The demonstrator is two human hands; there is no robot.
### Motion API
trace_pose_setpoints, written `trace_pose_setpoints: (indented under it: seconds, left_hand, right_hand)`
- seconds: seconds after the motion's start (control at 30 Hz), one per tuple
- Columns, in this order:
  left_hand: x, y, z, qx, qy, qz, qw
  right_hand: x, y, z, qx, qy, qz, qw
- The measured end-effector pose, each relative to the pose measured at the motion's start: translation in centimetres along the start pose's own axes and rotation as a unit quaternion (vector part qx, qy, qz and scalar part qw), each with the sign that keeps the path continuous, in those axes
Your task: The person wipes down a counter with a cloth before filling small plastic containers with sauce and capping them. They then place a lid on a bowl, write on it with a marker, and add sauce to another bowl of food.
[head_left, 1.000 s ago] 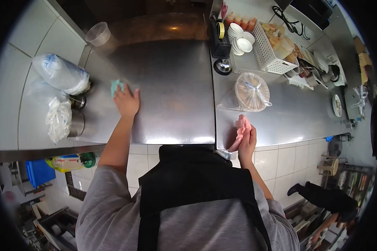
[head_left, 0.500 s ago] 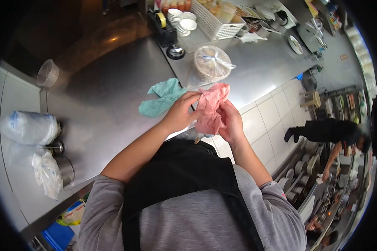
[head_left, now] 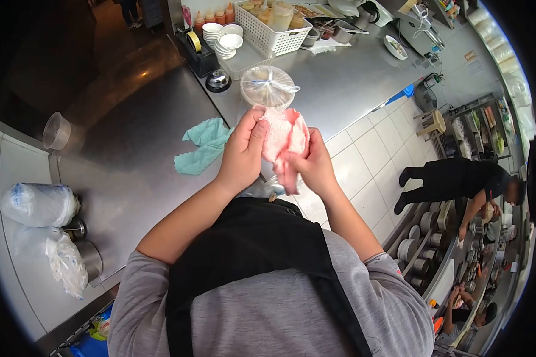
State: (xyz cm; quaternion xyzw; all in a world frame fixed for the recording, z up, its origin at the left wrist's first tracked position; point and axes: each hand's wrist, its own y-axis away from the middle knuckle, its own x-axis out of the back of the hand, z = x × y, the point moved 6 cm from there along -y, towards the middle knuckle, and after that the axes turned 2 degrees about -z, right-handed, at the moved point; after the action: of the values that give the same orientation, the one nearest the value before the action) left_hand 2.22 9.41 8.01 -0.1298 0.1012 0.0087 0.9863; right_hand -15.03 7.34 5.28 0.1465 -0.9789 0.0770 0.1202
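Left hand (head_left: pixel 243 149) and right hand (head_left: pixel 317 166) both pinching pink cloth (head_left: pixel 277 140), bunched between them. Teal cloth (head_left: pixel 205 146) on tabletop (head_left: pixel 149 196), just beside left hand. Bagged tub (head_left: pixel 268 86) just beyond hands; contact with pink cloth can't tell. Risks: loose pinch could drop pink cloth; forward swing could snag bag knot (head_left: pixel 270 83); left forearm sweep could drag teal cloth.

Pink cloth (head_left: pixel 278 138) hides some left hand (head_left: pixel 243 149) and right hand (head_left: pixel 314 166) fingers. The top edge crops a distant person (head_left: pixel 130 11)
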Motion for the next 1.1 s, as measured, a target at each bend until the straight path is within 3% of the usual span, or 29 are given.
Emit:
trace_pose_setpoints:
  seconds: [0.07, 0.13, 0.2, 0.23, 0.3, 0.33, 0.37, 0.4, 0.43, 0.53, 0.57, 0.6, 0.63, 0.67, 0.73, 0.77, 0.8, 0.83, 0.87, 0.93, 0.97, 1.0, 1.07, 1.1]
  left_hand:
    - [-0.6, 0.0, 2.9, -0.087, -0.032, 0.035, 0.995]
    - [-0.2, -0.7, 4.0, -0.078, -0.012, 0.001, 0.997]
    - [-0.9, -0.7, 3.6, 0.033, 0.002, -0.094, 0.995]
    - [-1.6, -0.3, 3.8, 0.097, 0.05, -0.151, 0.983]
    - [-3.1, 0.0, 3.5, 0.095, 0.063, -0.174, 0.978]
    - [-4.0, 0.2, 3.4, 0.092, 0.077, -0.198, 0.973]
    - [-4.3, 0.1, 3.9, 0.019, 0.01, -0.177, 0.984]
    - [-4.7, 0.1, 4.1, 0.02, 0.006, -0.181, 0.983]
    - [-4.3, 0.0, 4.6, 0.007, -0.004, -0.155, 0.988]
    - [-2.4, -0.2, 5.3, -0.004, -0.05, -0.101, 0.994]
    - [-1.8, 0.0, 5.1, -0.036, -0.113, -0.085, 0.989]
    - [-1.5, 0.2, 5.2, -0.066, -0.175, -0.07, 0.98]
    - [-1.7, 0.4, 5.2, -0.063, -0.178, -0.071, 0.979]
    - [-1.8, 0.6, 5.3, -0.057, -0.169, -0.067, 0.982]
    - [-2.4, 0.4, 5.7, -0.051, -0.161, -0.062, 0.984]
    - [-2.6, 0.2, 5.5, 0.008, -0.075, -0.053, 0.996]
    - [-2.8, 0.1, 5.1, 0.066, 0.013, -0.043, 0.997]
    - [-2.9, -0.2, 4.3, 0.079, 0.144, -0.063, 0.984]
    - [-3.1, -0.5, 4.0, 0.077, 0.142, -0.061, 0.985]
    - [-3.3, -0.6, 1.8, 0.201, 0.287, 0.038, 0.936]
    - [-3.7, -0.3, 0.8, 0.228, 0.331, 0.006, 0.916]
    - [-3.7, 0.1, 0.2, 0.226, 0.332, 0.013, 0.916]
    - [-4.5, 2.0, -1.9, 0.324, 0.353, -0.013, 0.878]
    - [-3.9, 2.4, -2.7, 0.317, 0.335, -0.026, 0.887]
  right_hand:
    - [2.7, 0.0, 2.5, -0.079, -0.09, 0.014, 0.993]
    - [5.9, 0.7, 3.2, -0.128, -0.186, 0.065, 0.972]
    - [7.0, 1.3, 3.2, -0.142, -0.2, 0.039, 0.969]
    - [6.2, 1.3, 1.9, -0.133, -0.191, 0.001, 0.973]
    - [3.4, 1.1, 0.5, -0.09, -0.146, -0.107, 0.979]
    - [1.5, 0.6, 0.7, -0.036, -0.13, -0.108, 0.985]
    - [0.4, 0.8, 1.0, -0.073, -0.143, -0.171, 0.972]
    - [-0.4, 1.0, -0.2, -0.108, -0.156, -0.234, 0.954]
    - [0.5, 0.7, -0.4, -0.104, -0.162, -0.23, 0.954]
    - [5.7, -0.1, -1.5, -0.053, -0.051, -0.184, 0.98]
    - [8.0, -0.4, -2.4, -0.034, 0.084, -0.146, 0.985]
    - [9.8, -0.3, -3.7, 0.004, 0.133, -0.101, 0.986]
    - [11.0, -0.1, -4.0, -0.046, 0.118, -0.121, 0.984]
    - [12.0, -0.2, -4.4, -0.005, 0.125, -0.151, 0.981]
    - [13.6, -0.2, -3.9, -0.086, -0.005, -0.281, 0.956]
    - [13.8, -0.7, -3.3, -0.086, -0.007, -0.282, 0.956]
    - [14.2, -1.5, -2.9, -0.069, -0.235, -0.245, 0.938]
    - [14.7, -2.1, -2.0, -0.048, -0.451, -0.194, 0.87]
    - [13.9, -2.6, 1.0, -0.085, -0.544, -0.104, 0.828]
    - [10.0, 0.1, 5.6, -0.235, -0.608, -0.159, 0.742]
    - [9.3, 0.4, 5.5, -0.236, -0.606, -0.165, 0.742]
    - [8.9, 0.7, 5.7, -0.235, -0.581, -0.153, 0.764]
    - [8.6, 1.2, 5.8, -0.245, -0.561, -0.139, 0.779]
    - [9.4, 0.6, 4.4, -0.229, -0.477, -0.119, 0.84]
